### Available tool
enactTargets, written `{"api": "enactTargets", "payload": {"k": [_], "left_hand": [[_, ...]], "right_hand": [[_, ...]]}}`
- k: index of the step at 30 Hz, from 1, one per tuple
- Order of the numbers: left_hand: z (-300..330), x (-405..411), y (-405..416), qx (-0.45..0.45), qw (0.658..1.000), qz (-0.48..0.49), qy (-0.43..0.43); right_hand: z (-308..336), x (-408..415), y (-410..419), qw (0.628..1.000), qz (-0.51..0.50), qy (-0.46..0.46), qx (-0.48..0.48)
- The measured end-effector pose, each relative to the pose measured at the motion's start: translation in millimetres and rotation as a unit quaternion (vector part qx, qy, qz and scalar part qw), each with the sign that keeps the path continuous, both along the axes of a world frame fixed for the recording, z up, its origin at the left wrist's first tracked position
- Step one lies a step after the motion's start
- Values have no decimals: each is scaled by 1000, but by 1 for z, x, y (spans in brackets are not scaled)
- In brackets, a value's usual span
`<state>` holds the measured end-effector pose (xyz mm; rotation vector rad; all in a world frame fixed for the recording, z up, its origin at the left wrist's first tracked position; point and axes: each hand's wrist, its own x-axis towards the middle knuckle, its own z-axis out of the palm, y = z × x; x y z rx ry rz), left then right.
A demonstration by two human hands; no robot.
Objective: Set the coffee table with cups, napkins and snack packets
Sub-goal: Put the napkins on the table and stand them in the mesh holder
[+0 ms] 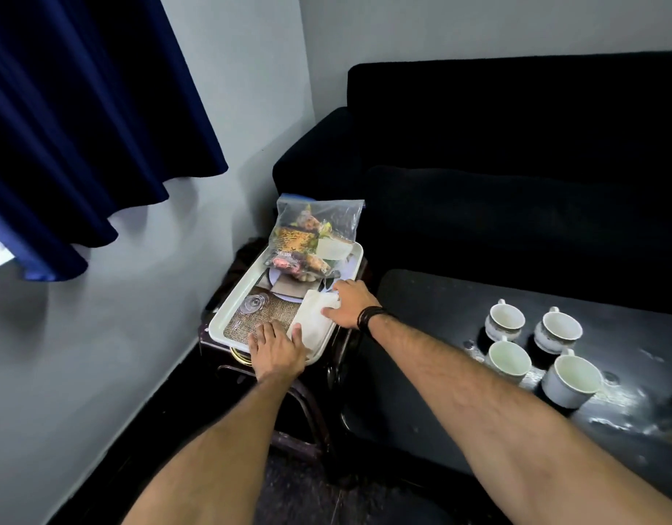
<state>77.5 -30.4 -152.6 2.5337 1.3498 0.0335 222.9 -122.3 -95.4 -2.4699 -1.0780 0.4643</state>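
With both hands down on the tray (228, 308), I'm clearly at the napkin stage. The right hand (349, 303) lies on the white napkins (314, 320) at the tray's near right corner, fingers curled over the stack's far edge; looks like a grip starting, can't swear it's pinched yet. The left hand (275, 348) lies flat with fingers straight, thumb just touching the napkins, my guess is to steady the tray while the other one lifts. The napkins look soft, folded and plain white, so probably easy to drag crooked. Just beyond them, leaning at the tray's far end, is a clear zip bag of snack packets (313, 236). Way off to the right, four white cups (539, 348) already sit on the dark coffee table (421, 297), so that bit's done.
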Motion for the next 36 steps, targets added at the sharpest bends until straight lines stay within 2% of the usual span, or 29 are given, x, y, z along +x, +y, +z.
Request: {"api": "enactTargets", "payload": {"k": [4, 8, 13, 18, 22, 26, 30, 36], "left_hand": [[-1, 1, -11, 44, 999, -1, -8], [-6, 2, -8, 47, 999, 0, 7], [-6, 2, -10, 49, 999, 2, 10], [-4, 1, -11, 42, 999, 2, 19], [0, 1, -11, 32, 999, -4, 31], [15, 6, -20, -2, 1000, 9, -14], [33, 39, -59, 15, 993, -49, -103], [41, 86, -167, 18, 966, -192, -173]], "right_hand": [[-1, 3, 17, 997, -3, -66, -50], [-11, 10, 35, 985, -2, -98, -140], [-14, 10, 45, 986, -17, -71, -149], [-20, 5, 40, 997, -42, 19, -61], [-21, 5, 22, 988, -86, 104, 76], [6, 28, -13, 941, -165, 204, 216], [36, 62, -80, 890, -210, 255, 316], [69, 95, -222, 837, -310, 234, 385]]}}
